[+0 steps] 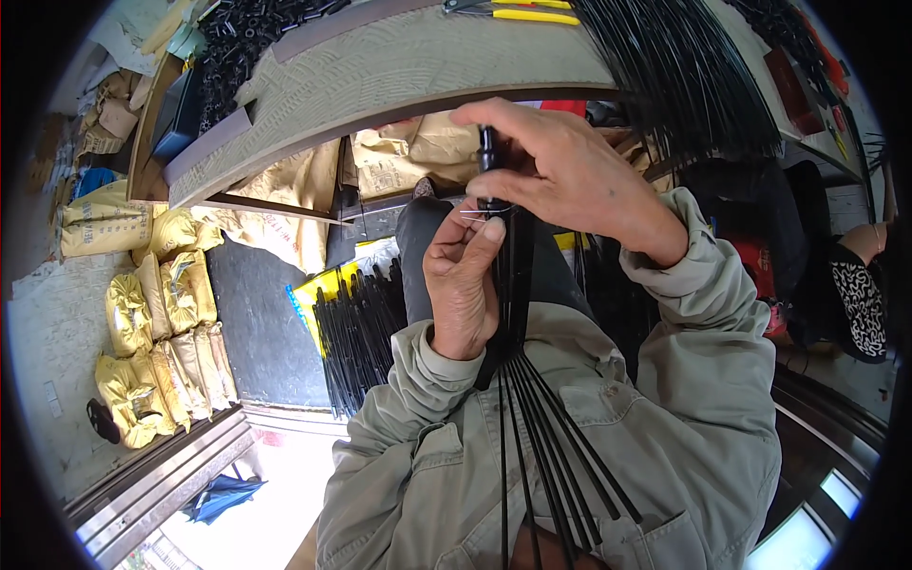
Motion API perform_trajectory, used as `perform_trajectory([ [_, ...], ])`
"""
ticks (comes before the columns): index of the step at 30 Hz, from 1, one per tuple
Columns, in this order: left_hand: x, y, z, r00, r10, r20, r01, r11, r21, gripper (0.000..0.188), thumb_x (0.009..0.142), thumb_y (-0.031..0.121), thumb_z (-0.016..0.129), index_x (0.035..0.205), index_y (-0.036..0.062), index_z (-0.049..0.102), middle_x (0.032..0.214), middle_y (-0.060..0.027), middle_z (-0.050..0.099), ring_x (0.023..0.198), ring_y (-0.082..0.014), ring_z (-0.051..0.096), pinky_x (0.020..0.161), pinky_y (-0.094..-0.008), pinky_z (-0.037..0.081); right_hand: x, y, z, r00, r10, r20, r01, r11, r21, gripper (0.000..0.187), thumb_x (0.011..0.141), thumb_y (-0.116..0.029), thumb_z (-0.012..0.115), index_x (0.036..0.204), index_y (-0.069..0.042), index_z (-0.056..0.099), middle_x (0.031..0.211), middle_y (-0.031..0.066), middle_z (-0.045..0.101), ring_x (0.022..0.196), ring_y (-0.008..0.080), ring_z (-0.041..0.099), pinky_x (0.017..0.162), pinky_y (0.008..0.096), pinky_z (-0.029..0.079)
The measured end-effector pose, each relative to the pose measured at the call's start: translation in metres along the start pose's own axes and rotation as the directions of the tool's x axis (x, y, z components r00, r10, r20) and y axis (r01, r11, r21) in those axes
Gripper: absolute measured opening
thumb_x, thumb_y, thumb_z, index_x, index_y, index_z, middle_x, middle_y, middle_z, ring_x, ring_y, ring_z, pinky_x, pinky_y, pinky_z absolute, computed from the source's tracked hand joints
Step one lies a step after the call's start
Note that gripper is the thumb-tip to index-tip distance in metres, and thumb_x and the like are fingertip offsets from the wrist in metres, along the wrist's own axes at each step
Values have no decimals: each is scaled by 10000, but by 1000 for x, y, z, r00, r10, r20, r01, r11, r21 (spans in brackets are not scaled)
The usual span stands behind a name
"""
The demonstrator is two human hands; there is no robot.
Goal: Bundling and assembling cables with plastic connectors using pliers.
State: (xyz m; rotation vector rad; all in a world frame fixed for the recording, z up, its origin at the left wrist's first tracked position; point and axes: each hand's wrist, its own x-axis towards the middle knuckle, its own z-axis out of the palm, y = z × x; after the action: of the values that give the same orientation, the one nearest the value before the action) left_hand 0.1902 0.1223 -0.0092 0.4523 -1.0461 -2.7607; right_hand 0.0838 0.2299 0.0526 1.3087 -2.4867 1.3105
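While the left hand [462,285] clamps thin wire [472,217], the grip of the right hand [584,176] by the black fitting [487,150] is unclear. Black rods [515,309] look light, springy; hold where bunched.

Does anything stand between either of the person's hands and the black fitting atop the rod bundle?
Nothing visible does. The right hand is curled around the black fitting, its thumb crossing the lower part; how firmly it presses can't be told. Just below, the left hand pinches thin pale wire, with no obstacle visible above it.
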Motion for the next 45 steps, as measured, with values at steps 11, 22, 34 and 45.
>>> perform_trajectory([
  [11,-4,1,-6,999,34,0,-34,998,56,147,807,19,599,951,5,572,868,-5,585,784,-46,524,748,-180,415,-10,4,7,985,174,4,-170,957,235,590,713,-79,696,1235,-46,423,932,75,537,772,92,514,680,234,440],
  [22,-2,6,-16,997,43,64,-44,999,19,210,868,123,540,1026,-11,571,967,-45,598,874,-91,539,829,-235,411,-57,-8,100,764,596,-247,-43,429,902,522,718,-53,701,1156,-23,420,1031,74,488,878,89,502,745,219,429],
  [34,0,19,-23,989,-35,145,43,998,-51,402,880,248,513,1178,-18,467,1129,-116,549,1039,-186,518,930,-317,386,-58,-19,91,797,604,4,-184,237,954,97,802,-61,617,838,24,588,704,-13,553,647,26,492,574,171,413],
  [45,-1,14,-22,976,81,204,-78,997,-22,411,879,255,507,1170,-34,474,1273,-130,439,1137,-196,442,977,-326,336,-58,-17,89,840,528,127,-185,57,981,133,826,-124,603,858,6,601,721,-20,558,667,21,482,581,166,391],
])
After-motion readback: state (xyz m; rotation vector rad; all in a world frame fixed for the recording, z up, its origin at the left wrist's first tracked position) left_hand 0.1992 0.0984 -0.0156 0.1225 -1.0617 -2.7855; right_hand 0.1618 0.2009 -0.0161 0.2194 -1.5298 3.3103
